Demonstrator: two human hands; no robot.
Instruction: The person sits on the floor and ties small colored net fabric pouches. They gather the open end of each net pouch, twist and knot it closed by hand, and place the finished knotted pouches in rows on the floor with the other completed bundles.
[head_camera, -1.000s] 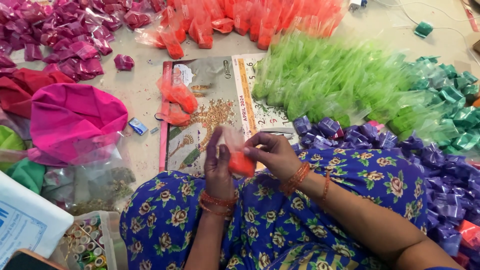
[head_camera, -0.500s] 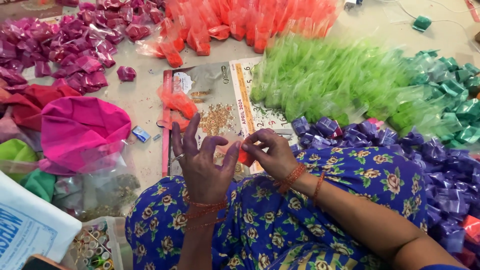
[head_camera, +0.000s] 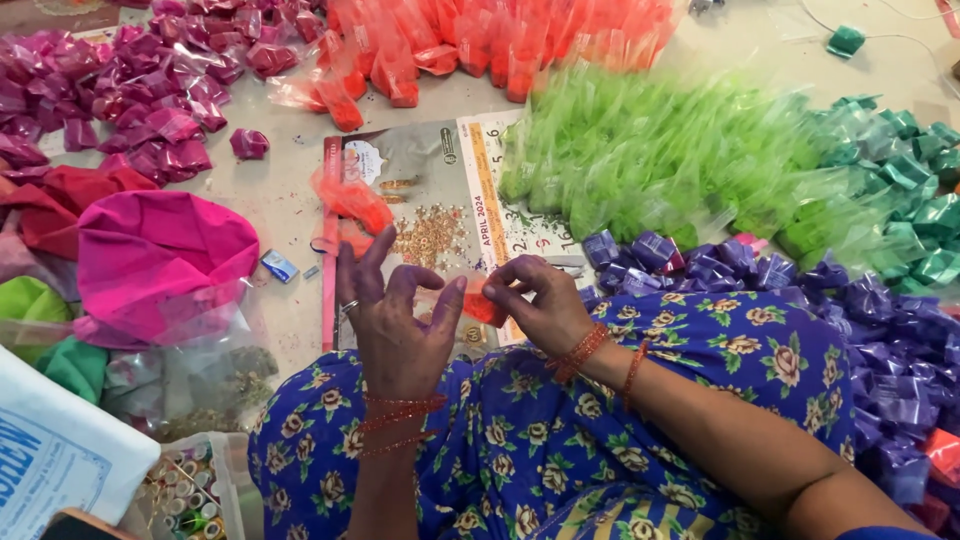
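My right hand (head_camera: 542, 306) pinches a small orange plastic packet (head_camera: 484, 307) above my lap, over my blue flowered dress (head_camera: 560, 440). My left hand (head_camera: 396, 322) is raised next to it with the fingers spread wide. Its thumb tip is right at the packet's left edge, and nothing is gripped in it. Under my hands a printed calendar sheet (head_camera: 455, 170) lies on the floor. A small heap of golden beads (head_camera: 430, 236) and a few loose orange packets (head_camera: 352, 203) rest on the sheet.
Heaps of small packets ring the sheet: magenta (head_camera: 150, 90) at far left, orange (head_camera: 480, 40) at the top, light green (head_camera: 650, 150), teal (head_camera: 900, 190) and purple (head_camera: 880, 340) to the right. Pink cloth (head_camera: 160, 260), a bag of thread spools (head_camera: 190, 490) and a white bag (head_camera: 50, 460) lie to the left.
A second ago both hands held the orange packet together. My left hand has let go and spread its fingers, while the right hand keeps the packet.
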